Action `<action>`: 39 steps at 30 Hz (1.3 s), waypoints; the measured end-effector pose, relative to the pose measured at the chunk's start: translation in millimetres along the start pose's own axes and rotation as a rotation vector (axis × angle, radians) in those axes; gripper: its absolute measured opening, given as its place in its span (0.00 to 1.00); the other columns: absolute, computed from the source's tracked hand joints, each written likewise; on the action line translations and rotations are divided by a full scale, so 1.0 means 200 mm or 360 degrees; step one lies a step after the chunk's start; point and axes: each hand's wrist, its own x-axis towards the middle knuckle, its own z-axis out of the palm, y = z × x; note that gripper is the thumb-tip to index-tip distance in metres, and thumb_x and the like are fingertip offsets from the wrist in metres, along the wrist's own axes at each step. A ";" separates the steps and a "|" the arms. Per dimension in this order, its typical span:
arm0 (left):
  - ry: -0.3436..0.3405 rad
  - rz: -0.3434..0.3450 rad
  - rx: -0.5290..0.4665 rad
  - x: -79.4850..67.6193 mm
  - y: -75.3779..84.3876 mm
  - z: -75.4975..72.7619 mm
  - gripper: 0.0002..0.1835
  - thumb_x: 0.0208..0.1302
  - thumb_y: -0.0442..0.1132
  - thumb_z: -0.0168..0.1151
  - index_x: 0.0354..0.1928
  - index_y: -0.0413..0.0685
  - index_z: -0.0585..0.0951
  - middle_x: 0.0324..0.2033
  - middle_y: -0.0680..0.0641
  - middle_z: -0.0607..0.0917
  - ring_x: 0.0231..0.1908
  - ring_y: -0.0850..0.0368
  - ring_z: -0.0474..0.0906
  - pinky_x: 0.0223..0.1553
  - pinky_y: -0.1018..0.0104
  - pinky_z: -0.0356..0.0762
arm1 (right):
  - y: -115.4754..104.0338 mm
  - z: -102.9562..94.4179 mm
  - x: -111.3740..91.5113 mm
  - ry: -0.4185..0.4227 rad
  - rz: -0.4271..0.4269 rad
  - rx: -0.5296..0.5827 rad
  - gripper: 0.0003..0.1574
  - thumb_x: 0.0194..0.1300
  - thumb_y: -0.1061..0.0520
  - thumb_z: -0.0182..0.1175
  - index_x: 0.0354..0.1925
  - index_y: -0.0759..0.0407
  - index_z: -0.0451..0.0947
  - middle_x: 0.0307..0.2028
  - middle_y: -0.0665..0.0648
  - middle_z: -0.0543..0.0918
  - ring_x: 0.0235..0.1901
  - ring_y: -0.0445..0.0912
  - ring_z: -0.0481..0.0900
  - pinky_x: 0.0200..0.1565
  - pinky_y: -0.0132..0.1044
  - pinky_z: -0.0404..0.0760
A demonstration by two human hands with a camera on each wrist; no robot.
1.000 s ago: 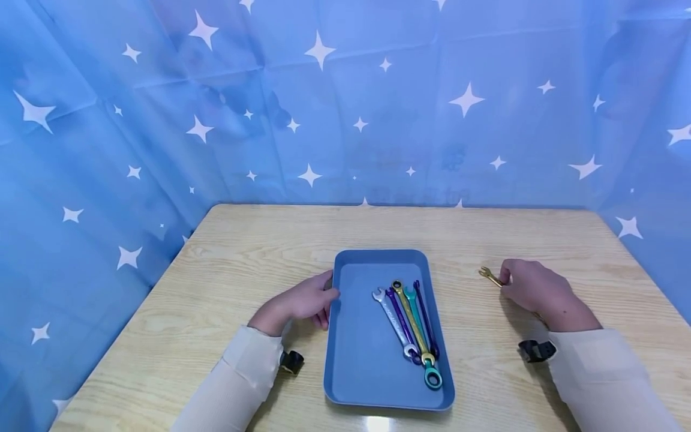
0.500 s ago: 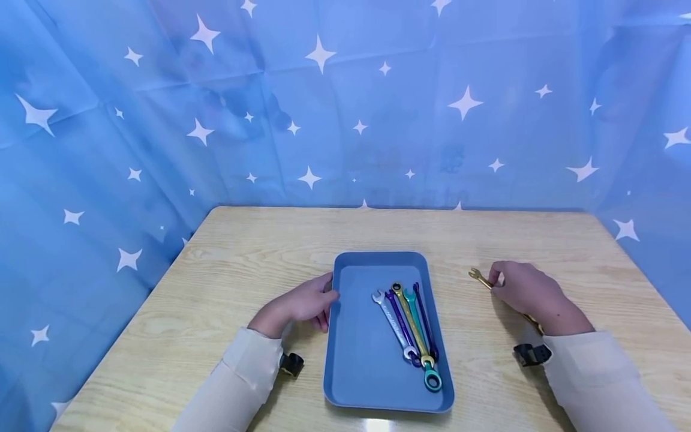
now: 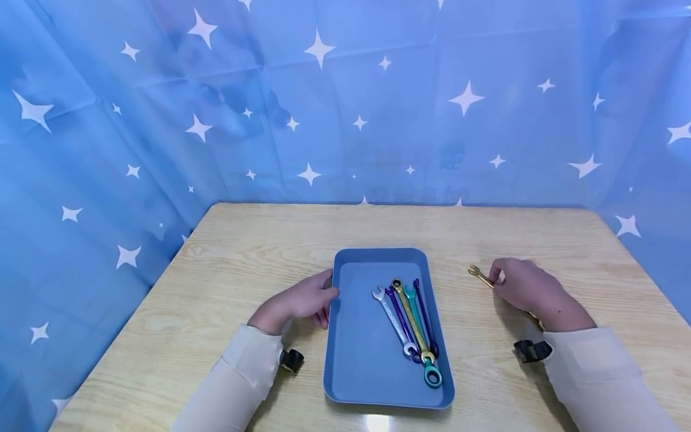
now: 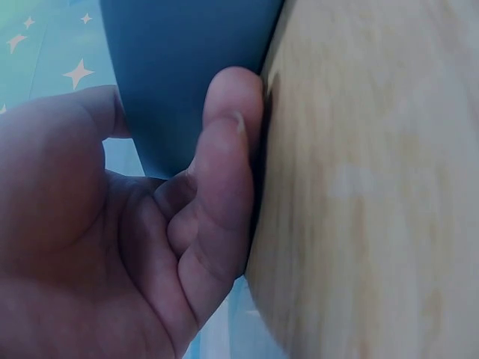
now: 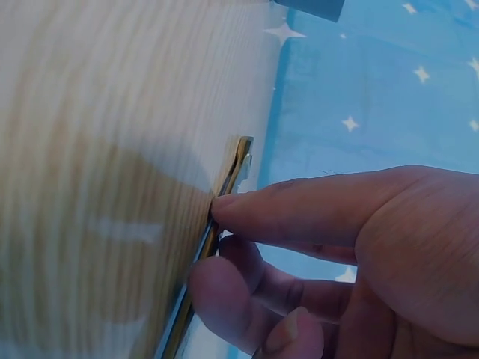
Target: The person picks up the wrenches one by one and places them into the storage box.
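My left hand grips the left wall of a blue tray, thumb over the rim and fingers against the outside. That tray wall also shows in the left wrist view. Over on the right, my right hand pinches a gold combination wrench between thumb and fingers, close to the tabletop. Its open end points up and left; the palm covers part of the shank. Inside the tray lie a silver wrench, a gold ratcheting wrench, a green wrench and purple ones.
The light wooden table runs back to a blue star-patterned curtain. Wrist cameras are strapped under both sleeves. The wrenches in the tray overlap along its right side.
My right hand, pinching the gold wrench, has shifted slightly left toward the tray, mostly in the first half second. The left hand and tray have stayed put.
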 end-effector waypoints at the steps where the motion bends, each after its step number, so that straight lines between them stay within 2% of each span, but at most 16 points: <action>1: 0.0001 0.0003 -0.0001 0.00 0.00 0.00 0.25 0.68 0.44 0.40 0.66 0.53 0.57 0.18 0.40 0.80 0.18 0.47 0.81 0.22 0.55 0.81 | 0.00 0.00 0.00 -0.0001 0.0002 -0.0003 0.08 0.58 0.63 0.53 0.39 0.60 0.74 0.23 0.54 0.76 0.18 0.45 0.68 0.21 0.35 0.65; 11: -0.0004 0.0010 -0.0010 0.00 0.01 0.00 0.22 0.68 0.43 0.40 0.64 0.53 0.60 0.18 0.40 0.80 0.18 0.47 0.81 0.22 0.55 0.81 | 0.02 -0.03 -0.03 -0.0028 0.0036 -0.0046 0.09 0.55 0.60 0.56 0.37 0.58 0.75 0.20 0.53 0.73 0.18 0.45 0.67 0.21 0.35 0.63; 17: -0.0011 0.0003 0.0003 0.00 0.01 0.00 0.24 0.68 0.44 0.40 0.65 0.53 0.58 0.18 0.40 0.81 0.19 0.47 0.81 0.23 0.56 0.81 | 0.05 -0.04 -0.04 -0.0162 0.0073 -0.0020 0.11 0.53 0.60 0.57 0.38 0.57 0.73 0.18 0.53 0.72 0.15 0.44 0.67 0.19 0.36 0.63; 23: 0.0000 -0.0004 -0.0004 0.00 0.01 0.00 0.24 0.68 0.44 0.40 0.65 0.52 0.58 0.19 0.40 0.80 0.19 0.47 0.81 0.23 0.56 0.81 | 0.06 -0.05 -0.05 -0.0216 0.0051 -0.0080 0.10 0.50 0.59 0.60 0.27 0.57 0.67 0.18 0.51 0.68 0.15 0.44 0.65 0.19 0.35 0.61; 27: 0.0004 -0.0003 -0.0006 0.00 0.01 0.00 0.25 0.68 0.44 0.40 0.67 0.52 0.57 0.19 0.40 0.80 0.19 0.47 0.81 0.23 0.56 0.81 | 0.06 -0.04 -0.05 -0.0222 0.0052 -0.0043 0.11 0.50 0.59 0.60 0.23 0.57 0.65 0.15 0.49 0.65 0.13 0.42 0.63 0.18 0.33 0.61; 34: 0.0001 0.0005 -0.0003 -0.01 0.01 0.00 0.25 0.69 0.44 0.40 0.67 0.53 0.56 0.18 0.40 0.81 0.18 0.47 0.81 0.23 0.56 0.81 | 0.06 -0.04 -0.03 -0.0290 0.0035 0.0101 0.09 0.52 0.60 0.59 0.25 0.60 0.67 0.17 0.51 0.67 0.14 0.42 0.64 0.18 0.34 0.64; 39: 0.0003 0.0006 0.0000 -0.01 0.01 0.00 0.25 0.69 0.44 0.40 0.67 0.53 0.56 0.18 0.41 0.80 0.18 0.47 0.81 0.22 0.56 0.81 | 0.07 -0.04 -0.03 -0.0299 0.0023 0.0134 0.10 0.53 0.59 0.60 0.25 0.60 0.67 0.15 0.50 0.66 0.13 0.42 0.62 0.18 0.34 0.64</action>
